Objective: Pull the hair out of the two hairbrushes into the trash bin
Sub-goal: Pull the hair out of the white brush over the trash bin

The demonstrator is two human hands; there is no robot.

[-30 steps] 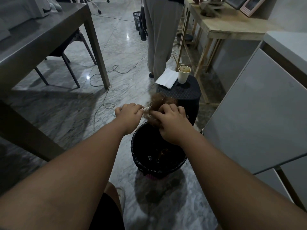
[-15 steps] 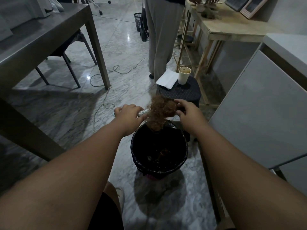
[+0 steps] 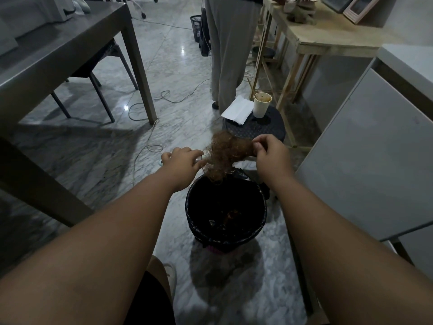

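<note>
My left hand [image 3: 181, 161] grips the handle of a hairbrush [image 3: 202, 158], whose head is buried in a curly brown wad of hair [image 3: 226, 153]. My right hand [image 3: 269, 152] pinches the right end of that hair wad, stretched away from the brush. Both hands hover just above the far rim of the black-lined trash bin [image 3: 261, 221] on the floor. Some brown hair lies at the bottom of the bin. A second hairbrush is not visible.
A dark stool [image 3: 274, 131] behind the bin carries a paper cup [image 3: 262, 107] and white paper [image 3: 236, 109]. A person [image 3: 230, 55] stands beyond it. Grey table [image 3: 58, 50] at left, cabinet [image 3: 375, 146] at right, wooden table [image 3: 328, 36] at the back right, cables [image 3: 150, 127] on the marble floor.
My right hand left the brush head and pulled rightward with the hair, stretching the wad off the brush. The left hand stayed nearly still with the handle.
</note>
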